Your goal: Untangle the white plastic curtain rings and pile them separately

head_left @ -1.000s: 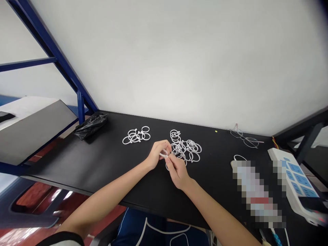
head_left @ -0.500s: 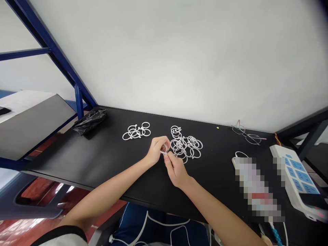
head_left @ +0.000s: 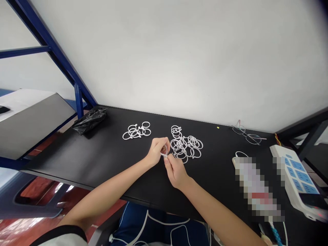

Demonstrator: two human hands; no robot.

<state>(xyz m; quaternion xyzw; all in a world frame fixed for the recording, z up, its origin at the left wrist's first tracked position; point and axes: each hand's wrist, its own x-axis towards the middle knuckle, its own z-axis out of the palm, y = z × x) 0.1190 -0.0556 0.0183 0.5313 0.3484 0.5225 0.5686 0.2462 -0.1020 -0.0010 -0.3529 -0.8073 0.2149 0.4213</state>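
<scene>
Between my two hands is one thin white ring (head_left: 163,154) with a small knob, held just above the black tabletop. My left hand (head_left: 156,150) curls round its upper side, fingers closed. With thumb and forefinger, my right hand (head_left: 175,171) pinches the ring at its lower right; the fingertips cover the knob's exact shape. A larger heap of similar white rings (head_left: 191,141) lies just beyond my right hand, partly behind it. To the left, a smaller group of white rings (head_left: 135,132) lies flat and overlapping.
A crumpled black plastic bag (head_left: 89,121) lies at the table's left end. To the right are eyeglasses (head_left: 252,138), a phone (head_left: 256,191) with a blurred screen, and a white power strip (head_left: 294,177). White cables (head_left: 143,225) hang over my lap. A wall closes off the back.
The ring has tilted slightly between my fingers, and its lower edge sits a little lower. Both hands stay almost in place; the ring groups have not moved.
</scene>
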